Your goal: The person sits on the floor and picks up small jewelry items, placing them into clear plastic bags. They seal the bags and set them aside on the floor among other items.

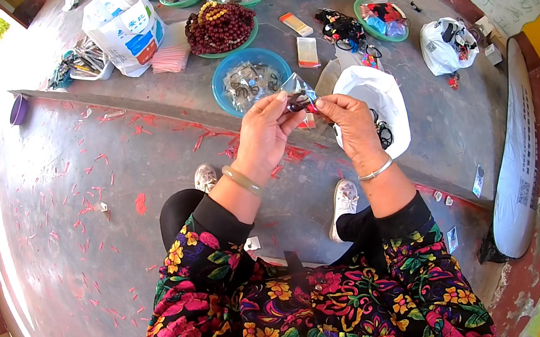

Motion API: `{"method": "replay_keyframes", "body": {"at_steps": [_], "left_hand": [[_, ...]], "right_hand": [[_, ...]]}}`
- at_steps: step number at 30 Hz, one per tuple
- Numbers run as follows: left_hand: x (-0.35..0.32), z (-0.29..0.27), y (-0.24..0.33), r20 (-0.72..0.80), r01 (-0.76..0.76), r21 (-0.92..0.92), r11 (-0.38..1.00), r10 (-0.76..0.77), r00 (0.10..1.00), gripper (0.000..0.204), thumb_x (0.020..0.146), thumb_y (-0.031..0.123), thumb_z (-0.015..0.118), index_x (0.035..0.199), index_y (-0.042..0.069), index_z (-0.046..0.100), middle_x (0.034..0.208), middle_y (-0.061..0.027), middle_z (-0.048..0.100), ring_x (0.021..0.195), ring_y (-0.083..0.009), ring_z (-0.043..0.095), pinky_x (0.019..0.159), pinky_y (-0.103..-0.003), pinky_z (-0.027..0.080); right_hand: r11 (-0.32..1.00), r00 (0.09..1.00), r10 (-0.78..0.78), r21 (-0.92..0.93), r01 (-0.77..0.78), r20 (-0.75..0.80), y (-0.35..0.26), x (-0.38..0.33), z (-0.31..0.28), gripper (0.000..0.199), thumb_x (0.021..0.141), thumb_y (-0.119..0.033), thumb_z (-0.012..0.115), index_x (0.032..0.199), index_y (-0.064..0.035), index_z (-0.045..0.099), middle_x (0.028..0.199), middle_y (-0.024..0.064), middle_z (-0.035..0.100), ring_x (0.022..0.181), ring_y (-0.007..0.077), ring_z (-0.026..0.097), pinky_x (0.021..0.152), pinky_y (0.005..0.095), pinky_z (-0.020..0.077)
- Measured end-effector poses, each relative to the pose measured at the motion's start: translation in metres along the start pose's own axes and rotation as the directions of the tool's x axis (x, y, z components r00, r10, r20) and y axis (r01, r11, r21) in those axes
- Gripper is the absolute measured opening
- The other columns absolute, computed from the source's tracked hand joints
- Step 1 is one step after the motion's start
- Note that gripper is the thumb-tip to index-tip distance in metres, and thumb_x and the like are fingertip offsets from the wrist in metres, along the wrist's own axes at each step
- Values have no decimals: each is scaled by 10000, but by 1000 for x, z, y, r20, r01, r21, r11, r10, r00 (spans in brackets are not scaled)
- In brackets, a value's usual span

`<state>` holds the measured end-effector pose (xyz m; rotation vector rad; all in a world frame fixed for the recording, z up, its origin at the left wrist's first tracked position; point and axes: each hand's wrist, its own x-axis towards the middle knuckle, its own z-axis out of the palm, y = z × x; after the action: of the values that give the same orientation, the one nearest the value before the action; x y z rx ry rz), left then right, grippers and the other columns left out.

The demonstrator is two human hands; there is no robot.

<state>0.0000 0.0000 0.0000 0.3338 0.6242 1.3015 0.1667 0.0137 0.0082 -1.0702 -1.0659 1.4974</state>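
Nearest are the flowered sleeves (186,306), their black cuffs ending below a bangle on each wrist. Just beyond, the right shoe (344,202) and, farther off to the left, the left shoe (205,177) rest on the grey floor (79,231), which is strewn with red scraps (140,203). Between the two hands, above the floor's raised step, is a small clear bag (297,88) with something dark inside (exactly what is too small to tell). The left hand (262,132) pinches its left side between thumb and fingers; the right hand (353,123) pinches its right side, thumb against forefinger, near a spot of red. Just right of that hand stands a white container (393,98) with black loops (383,131) in it. Beyond the left hand, a blue basin (221,90) holds clear packets (253,83). Farther still, dark red beads (217,33) heap up in a green basin, with a pink stack (170,60) and a white bag (124,39) to their left.
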Motion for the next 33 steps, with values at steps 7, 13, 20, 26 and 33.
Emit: {"method": "replay_keyframes", "body": {"at_steps": [7, 13, 20, 26, 33], "left_hand": [[-3, 7, -6, 32, -23, -99, 995, 26, 999, 129, 898, 127, 546, 943, 17, 595, 911, -87, 637, 851, -182, 623, 764, -306, 544], [-1, 6, 2, -63, -53, -69, 996, 48, 997, 111, 891, 119, 557, 920, 19, 595, 864, -72, 627, 809, -174, 618, 743, -305, 547], [-7, 4, 12, -27, -62, 12, 998, 62, 998, 171, 898, 120, 544, 1004, -10, 580, 947, -98, 616, 830, -159, 608, 746, -298, 533], [-32, 22, 83, 14, -633, 215, 744, 646, 763, 186, 884, 98, 550, 1040, -1, 578, 1009, -79, 613, 916, -169, 594, 761, -292, 498], [-171, 112, 118, 408, -963, -228, 141, 912, 37, 126, 843, 64, 526, 958, 28, 563, 969, -85, 585, 873, -177, 556, 736, -299, 446]], "right_hand": [[995, 991, -96, 28, 99, -91, 0, -2, 3, 145, 811, -97, 666, 869, 35, 658, 767, 56, 647, 690, 104, 596, 645, 225, 495], [1000, 998, 5, 28, -3, -63, -1, 1, 0, 125, 797, -88, 676, 848, 25, 665, 753, 46, 641, 674, 103, 589, 647, 230, 487], [998, 999, 34, -54, -34, -13, -6, 1, -9, 111, 798, -83, 665, 839, 19, 662, 697, 28, 617, 615, 98, 557, 609, 227, 460], [905, 978, 159, -417, -88, 138, -18, 1, -33, 173, 816, -126, 608, 892, 23, 654, 677, 33, 611, 552, 63, 532, 505, 191, 398], [784, 900, 330, -614, -93, 285, 22, 11, -23, 144, 772, -60, 593, 853, 41, 655, 647, 36, 600, 538, 80, 550, 496, 213, 451]]}}
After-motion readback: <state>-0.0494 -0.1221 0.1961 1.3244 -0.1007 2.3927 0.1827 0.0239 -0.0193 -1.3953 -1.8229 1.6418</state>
